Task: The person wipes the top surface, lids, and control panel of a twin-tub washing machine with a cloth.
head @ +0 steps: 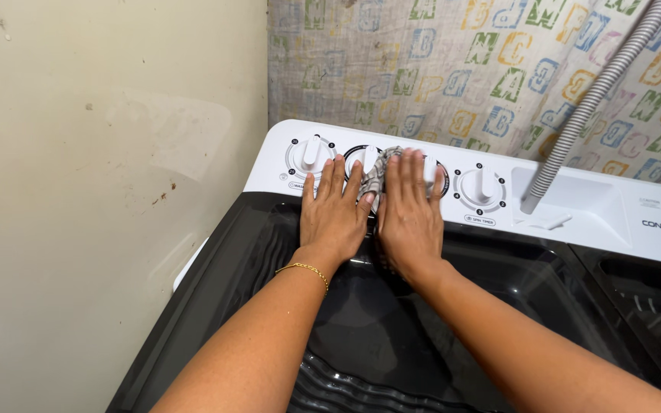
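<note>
Cloth [377, 173], small and grey with a pattern, lies crumpled on the white control panel [590, 200] of a twin-tub washing machine, between the two hands and partly under them. Only the head view is available, and it looks down along both forearms.

How far the wiping is, I can judge only roughly: the panel looks clean around the hands, but the cloth sits at the middle dial [362, 155], so the part to the right of the hands, with the timer dial [480, 186], seems not yet reached.

The left hand [334, 216] is flat, fingers stretched and slightly spread, the palm over the panel's front edge; its fingertips touch the cloth's left side. A thin gold bracelet [304, 269] is at its wrist. The right hand [409, 206] is also flat and open, pressing on the cloth's right part, not gripping it.

Left of the hands stands another dial [311, 153]. Far to the right a grey ribbed hose [598, 95] goes down into the panel. Below the wrists is the dark lid [392, 329]. Behind hangs a curtain [483, 61] with coloured letters.
</note>
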